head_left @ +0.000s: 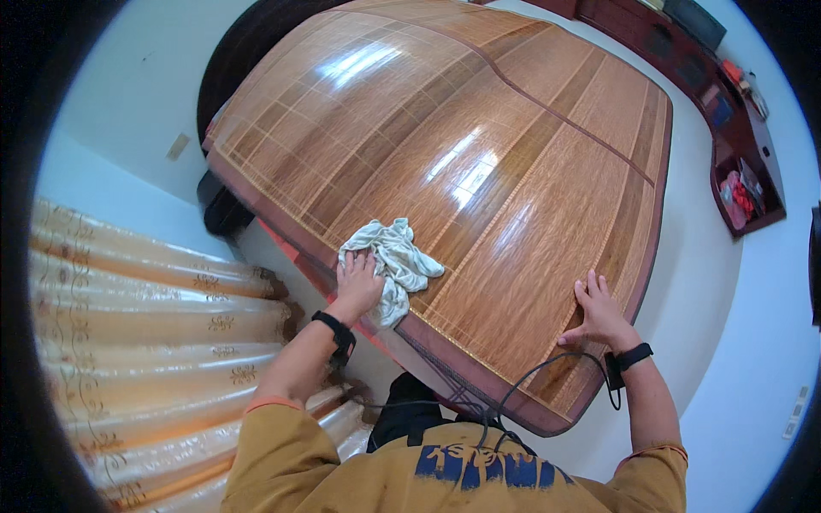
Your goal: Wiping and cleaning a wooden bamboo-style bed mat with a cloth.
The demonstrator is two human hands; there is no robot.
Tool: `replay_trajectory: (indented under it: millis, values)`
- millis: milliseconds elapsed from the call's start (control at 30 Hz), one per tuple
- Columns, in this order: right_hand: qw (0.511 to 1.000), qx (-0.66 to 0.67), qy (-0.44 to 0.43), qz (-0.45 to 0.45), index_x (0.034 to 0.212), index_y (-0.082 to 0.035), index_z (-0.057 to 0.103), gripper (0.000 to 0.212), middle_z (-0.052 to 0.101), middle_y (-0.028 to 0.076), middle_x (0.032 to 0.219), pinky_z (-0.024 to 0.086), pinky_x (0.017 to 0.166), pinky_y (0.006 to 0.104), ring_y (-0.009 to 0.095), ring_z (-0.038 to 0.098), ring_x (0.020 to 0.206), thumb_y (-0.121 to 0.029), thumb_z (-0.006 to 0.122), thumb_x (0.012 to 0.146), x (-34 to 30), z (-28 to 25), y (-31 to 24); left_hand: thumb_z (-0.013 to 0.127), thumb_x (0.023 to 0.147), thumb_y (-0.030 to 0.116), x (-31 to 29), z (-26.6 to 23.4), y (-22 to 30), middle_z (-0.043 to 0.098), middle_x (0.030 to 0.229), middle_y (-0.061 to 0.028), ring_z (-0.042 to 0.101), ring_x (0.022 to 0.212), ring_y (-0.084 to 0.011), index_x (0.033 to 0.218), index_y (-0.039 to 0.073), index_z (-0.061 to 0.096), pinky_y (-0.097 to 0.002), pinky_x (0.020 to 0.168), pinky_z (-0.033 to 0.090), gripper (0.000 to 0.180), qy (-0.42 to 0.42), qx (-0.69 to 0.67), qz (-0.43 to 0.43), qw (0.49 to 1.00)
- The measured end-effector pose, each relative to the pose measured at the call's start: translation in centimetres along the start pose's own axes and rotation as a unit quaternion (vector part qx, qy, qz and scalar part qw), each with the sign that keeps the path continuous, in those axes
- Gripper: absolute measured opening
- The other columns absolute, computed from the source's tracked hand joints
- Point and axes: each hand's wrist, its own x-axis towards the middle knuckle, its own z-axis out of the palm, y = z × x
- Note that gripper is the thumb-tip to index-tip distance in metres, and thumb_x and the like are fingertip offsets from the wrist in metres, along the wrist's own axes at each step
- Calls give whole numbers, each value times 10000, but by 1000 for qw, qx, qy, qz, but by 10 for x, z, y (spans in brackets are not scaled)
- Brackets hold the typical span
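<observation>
A bed-sized brown woven sleeping mat (522,222) with a dark fabric border spreads out before me. Near its left front edge lies a crumpled white cloth (398,261). My left hand (359,284) presses on the cloth's left side, its fingers bent into the folds; part of the cloth hangs over the border. On the mat's right front part, my right hand (597,315) rests with fingers spread and nothing in it. Each wrist wears a black band, and a black cable (534,369) runs from the right one across the mat's front corner.
Shiny gold patterned curtains (154,333) hang close on the left. A dark headboard (224,73) rises behind the mat's far left side. Dark red cabinets (727,128) line the far right wall, with a pink and red bundle (735,197) on an open shelf.
</observation>
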Motion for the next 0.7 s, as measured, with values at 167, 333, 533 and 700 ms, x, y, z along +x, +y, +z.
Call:
replay_trajectory:
  millis: [167,333,533,700]
  values:
    - [1000,-10,-7,28,1297,20,345,1168,162,305,1397,261,1005,523,474,145,1294,-522,818,378,4,-13,-5,395,799,305,56,-22,-3,298,1364,-204,194,1286,-424,1274,-32,376,-559,1024,139,583,-43,-17,160,986]
    - [996,-11,-50,69,1268,49,368,1129,176,308,1388,259,1028,453,461,176,1290,-400,854,354,1,-22,-29,377,804,315,181,-26,33,314,1378,-154,202,1306,-352,1294,27,374,-538,1038,138,568,26,-61,291,954]
    - [990,-43,-79,106,1259,82,361,1140,161,309,1392,223,1069,402,446,160,1299,-348,860,328,21,-23,-30,318,818,379,327,-52,103,195,1455,-91,66,1363,-272,1369,74,274,-476,1079,22,632,-38,-58,278,958]
    - [987,-18,-75,140,1241,123,350,1155,177,318,1381,227,1070,389,445,178,1293,-378,854,330,30,-16,-32,301,828,402,340,-55,115,143,1476,-65,26,1372,-243,1395,95,226,-455,1088,-12,648,-64,-61,259,962]
